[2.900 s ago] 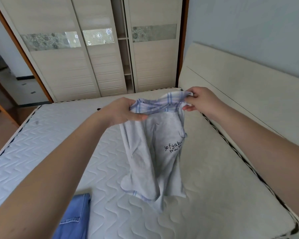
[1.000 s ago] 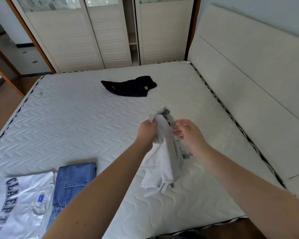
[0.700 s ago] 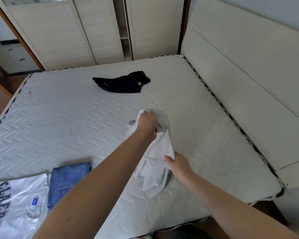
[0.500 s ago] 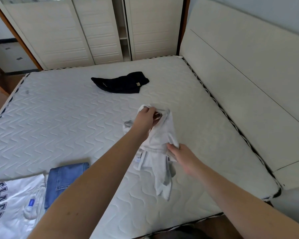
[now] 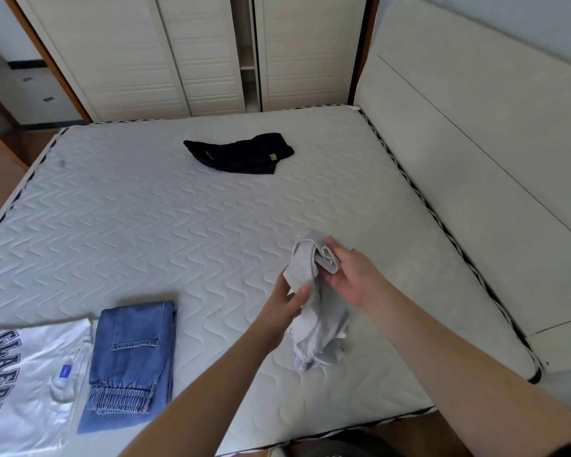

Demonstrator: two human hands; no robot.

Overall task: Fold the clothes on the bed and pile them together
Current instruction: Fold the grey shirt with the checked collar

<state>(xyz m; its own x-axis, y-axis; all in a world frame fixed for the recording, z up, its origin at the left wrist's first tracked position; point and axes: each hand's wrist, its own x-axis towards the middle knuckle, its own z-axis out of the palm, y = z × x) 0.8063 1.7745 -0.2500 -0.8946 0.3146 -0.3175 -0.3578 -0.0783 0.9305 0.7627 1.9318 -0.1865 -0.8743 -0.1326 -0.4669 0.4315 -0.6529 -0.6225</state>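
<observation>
- Bedroom mattress (image 5: 145,219) under both hands.
- Left hand (image 5: 285,303) pinches the shirt (image 5: 314,311); right hand (image 5: 350,278) curls round its top.
- Soft, light, floppy: better gripped at the shoulders.

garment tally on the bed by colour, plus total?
Light grey: 1, the grey garment held by left hand and right hand
Blue: 1, folded jeans
White: 1, white printed shirt
Dark navy or black: 1, dark garment
Total: 4

Bare forearms and hands (image 5: 350,278) (no sleeves showing).
</observation>
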